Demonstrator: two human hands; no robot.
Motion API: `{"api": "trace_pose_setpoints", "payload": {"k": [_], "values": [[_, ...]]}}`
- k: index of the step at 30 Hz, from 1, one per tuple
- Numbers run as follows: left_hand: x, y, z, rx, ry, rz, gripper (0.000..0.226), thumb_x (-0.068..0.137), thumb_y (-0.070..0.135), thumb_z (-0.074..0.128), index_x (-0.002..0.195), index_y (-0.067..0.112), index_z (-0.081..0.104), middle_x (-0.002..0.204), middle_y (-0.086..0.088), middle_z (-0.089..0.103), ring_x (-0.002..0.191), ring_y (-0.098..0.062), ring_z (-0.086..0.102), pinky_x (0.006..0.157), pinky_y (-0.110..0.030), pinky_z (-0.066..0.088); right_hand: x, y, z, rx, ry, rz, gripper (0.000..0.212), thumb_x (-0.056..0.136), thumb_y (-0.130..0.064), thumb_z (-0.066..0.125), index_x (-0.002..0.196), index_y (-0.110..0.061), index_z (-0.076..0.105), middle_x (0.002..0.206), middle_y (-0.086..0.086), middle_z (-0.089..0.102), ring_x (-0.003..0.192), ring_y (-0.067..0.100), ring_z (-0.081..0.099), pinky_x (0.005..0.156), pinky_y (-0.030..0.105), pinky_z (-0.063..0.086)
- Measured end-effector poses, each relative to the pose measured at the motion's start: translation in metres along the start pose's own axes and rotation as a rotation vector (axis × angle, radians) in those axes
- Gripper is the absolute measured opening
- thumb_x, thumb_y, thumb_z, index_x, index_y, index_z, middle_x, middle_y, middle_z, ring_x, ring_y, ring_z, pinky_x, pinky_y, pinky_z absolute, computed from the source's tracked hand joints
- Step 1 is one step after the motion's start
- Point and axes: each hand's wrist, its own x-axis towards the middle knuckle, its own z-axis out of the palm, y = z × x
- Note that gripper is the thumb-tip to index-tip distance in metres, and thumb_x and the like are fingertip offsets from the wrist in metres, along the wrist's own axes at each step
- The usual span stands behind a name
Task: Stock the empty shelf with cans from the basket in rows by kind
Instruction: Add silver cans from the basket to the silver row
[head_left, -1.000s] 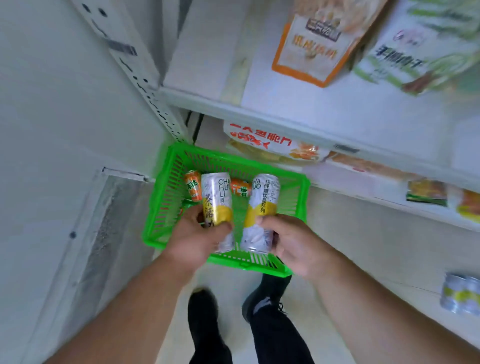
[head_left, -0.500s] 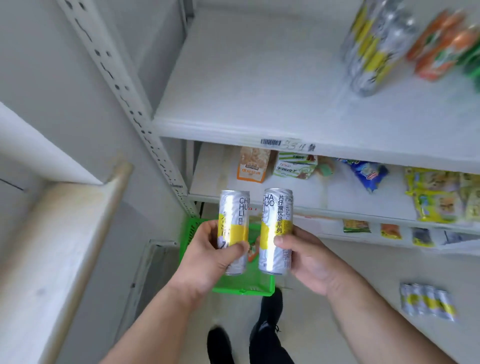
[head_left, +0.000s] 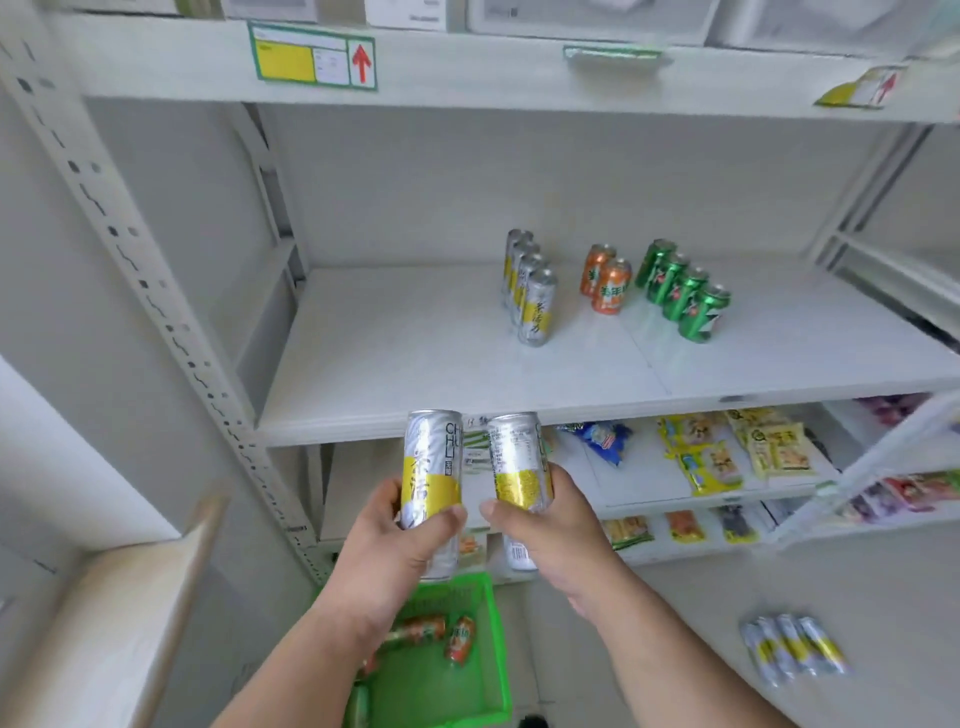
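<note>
My left hand (head_left: 387, 551) grips a tall silver-and-yellow can (head_left: 432, 467) upright. My right hand (head_left: 550, 535) grips a second silver-and-yellow can (head_left: 519, 467) beside it. Both cans are held just below the front edge of the white shelf (head_left: 415, 364). On that shelf stand a row of several silver-and-yellow cans (head_left: 532, 296), a row of two orange cans (head_left: 608, 280) and a row of several green cans (head_left: 685, 296). Below my arms the green basket (head_left: 488, 649) sits on the floor with orange cans (head_left: 460, 636) lying in it.
Lower shelves hold snack packets (head_left: 727, 457). A pack of silver-and-yellow cans (head_left: 792, 649) lies on the floor at the right. A perforated upright post (head_left: 171, 332) stands at the shelf's left, and a pale ledge (head_left: 104, 613) juts out at lower left.
Both hands have lifted the two cans out of the basket up to the shelf's front edge. The view has tilted up, so the stocked shelf is now in full sight.
</note>
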Motion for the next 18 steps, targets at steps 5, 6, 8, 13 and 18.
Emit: {"api": "trace_pose_setpoints", "payload": {"k": [5, 6, 8, 13, 18], "values": [[0.001, 0.008, 0.036, 0.004, -0.02, 0.053, 0.042, 0.08, 0.028, 0.083, 0.114, 0.039, 0.06, 0.105, -0.006, 0.074, 0.1, -0.026, 0.072, 0.088, -0.046, 0.06, -0.007, -0.003, -0.032, 0.164, 0.042, 0.037, 0.04, 0.079, -0.023, 0.081, 0.114, -0.025, 0.061, 0.098, -0.003, 0.074, 0.08, 0.004, 0.071, 0.071, 0.027, 0.051], [0.001, 0.009, 0.045, 0.0, -0.026, 0.05, 0.041, 0.079, 0.028, 0.083, 0.111, 0.042, 0.06, 0.105, -0.007, 0.074, 0.099, -0.027, 0.072, 0.087, -0.046, 0.06, -0.005, -0.002, -0.038, 0.215, 0.043, 0.057, 0.042, 0.074, -0.026, 0.077, 0.113, -0.023, 0.063, 0.098, 0.002, 0.073, 0.082, 0.01, 0.07, 0.072, 0.031, 0.051], [0.004, 0.012, 0.062, 0.001, -0.027, 0.034, 0.041, 0.074, 0.034, 0.083, 0.107, 0.044, 0.06, 0.105, -0.008, 0.074, 0.1, -0.028, 0.072, 0.089, -0.052, 0.059, 0.0, 0.003, -0.053, 0.312, 0.038, 0.092, 0.046, 0.066, -0.028, 0.069, 0.111, -0.019, 0.064, 0.094, 0.006, 0.07, 0.083, 0.019, 0.067, 0.073, 0.034, 0.051], [0.021, 0.018, 0.113, 0.028, -0.003, 0.051, 0.049, 0.077, 0.041, 0.084, 0.116, 0.04, 0.054, 0.106, -0.001, 0.073, 0.099, -0.022, 0.072, 0.092, -0.047, 0.057, 0.018, 0.01, -0.107, 0.484, -0.024, 0.118, 0.042, 0.067, -0.023, 0.065, 0.107, -0.012, 0.064, 0.091, 0.014, 0.069, 0.089, 0.029, 0.066, 0.077, 0.039, 0.052], [0.041, 0.027, 0.171, 0.019, 0.015, 0.045, 0.058, 0.076, 0.045, 0.086, 0.122, 0.035, 0.053, 0.109, 0.006, 0.074, 0.102, -0.014, 0.071, 0.09, -0.038, 0.055, 0.038, 0.006, -0.174, 0.433, -0.088, 0.023, 0.045, 0.078, -0.02, 0.075, 0.122, -0.017, 0.066, 0.107, 0.008, 0.078, 0.098, 0.024, 0.075, 0.083, 0.043, 0.056]]}}
